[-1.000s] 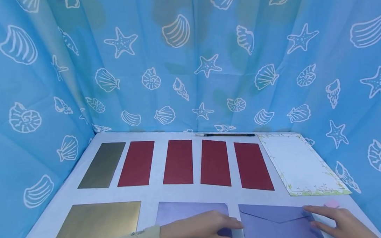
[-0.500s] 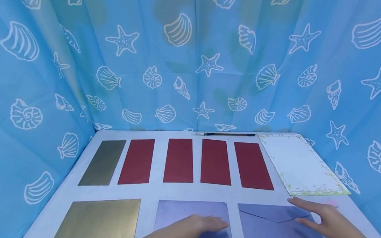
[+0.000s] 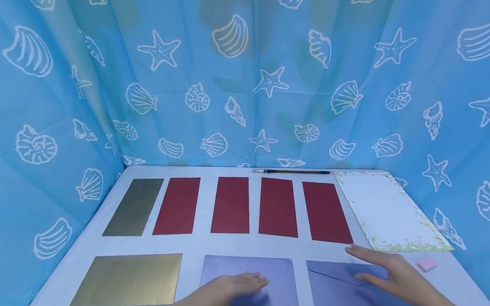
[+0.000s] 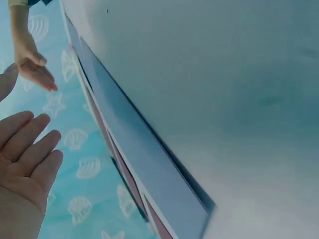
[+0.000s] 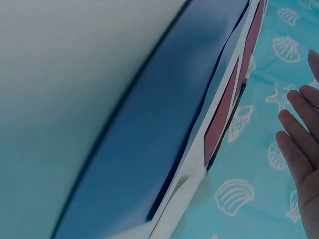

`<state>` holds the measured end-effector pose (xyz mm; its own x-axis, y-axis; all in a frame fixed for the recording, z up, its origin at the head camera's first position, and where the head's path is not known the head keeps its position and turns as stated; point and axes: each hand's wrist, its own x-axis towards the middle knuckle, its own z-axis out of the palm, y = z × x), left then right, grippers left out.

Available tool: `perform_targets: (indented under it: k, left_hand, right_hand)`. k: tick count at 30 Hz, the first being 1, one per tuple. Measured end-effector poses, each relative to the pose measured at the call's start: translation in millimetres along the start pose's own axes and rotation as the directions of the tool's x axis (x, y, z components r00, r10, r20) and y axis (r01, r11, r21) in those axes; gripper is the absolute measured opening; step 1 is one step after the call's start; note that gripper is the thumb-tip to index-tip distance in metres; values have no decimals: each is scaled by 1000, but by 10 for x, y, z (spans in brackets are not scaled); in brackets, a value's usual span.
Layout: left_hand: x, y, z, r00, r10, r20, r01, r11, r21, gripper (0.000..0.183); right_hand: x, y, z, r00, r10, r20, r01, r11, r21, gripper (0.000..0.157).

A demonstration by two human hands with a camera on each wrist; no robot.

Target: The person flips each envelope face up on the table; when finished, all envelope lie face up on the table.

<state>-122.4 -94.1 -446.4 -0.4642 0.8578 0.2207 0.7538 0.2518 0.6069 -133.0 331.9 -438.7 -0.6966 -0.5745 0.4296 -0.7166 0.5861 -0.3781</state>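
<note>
Two purple envelopes lie side by side at the front of the table in the head view. My left hand (image 3: 229, 291) hovers over the left purple envelope (image 3: 277, 278), fingers fairly straight and nothing in them; its shadow falls on the paper. Over the right purple envelope (image 3: 328, 292), whose flap faces up, my right hand (image 3: 395, 274) is held with fingers extended, also without anything in it. Its fingertips overlap the lower corner of the rightmost red paper rectangle (image 3: 327, 212). Both wrist views show the open palms, the left hand (image 4: 25, 159) and the right hand (image 5: 304, 144), raised above the table.
Three more red rectangles, including this one (image 3: 229, 205), form the back row with a dark gold one (image 3: 134, 207). A gold rectangle (image 3: 128, 281) lies front left. A brush (image 3: 294, 171), a floral-bordered sheet (image 3: 393, 211) and a small pink block (image 3: 427, 264) are also there.
My left hand has moved left, from between the two purple envelopes to over the left one. The right hand has left the right envelope's edge and moved left above it. The envelopes stay put.
</note>
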Motion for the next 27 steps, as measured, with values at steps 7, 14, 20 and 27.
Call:
perform_targets:
  k: [7, 14, 20, 27]
  left_hand:
    - [-199, -35, -96, 993, -118, -18, 117, 992, -37, 58]
    - [-389, -66, -185, 971, -238, -12, 237, 970, -54, 59]
    - [-499, -111, -250, 955, -297, -13, 297, 955, -22, 61]
    - [-587, -139, -286, 932, -359, -43, 360, 933, 16, 63]
  right_hand:
    - [205, -95, 108, 999, 5, 45, -6, 1000, 14, 60]
    - [386, -182, 186, 995, -17, 95, 15, 1000, 19, 59]
    - [530, -248, 283, 991, -80, 104, 73, 995, 71, 59]
    - [649, -338, 374, 980, -126, 153, 110, 988, 108, 58]
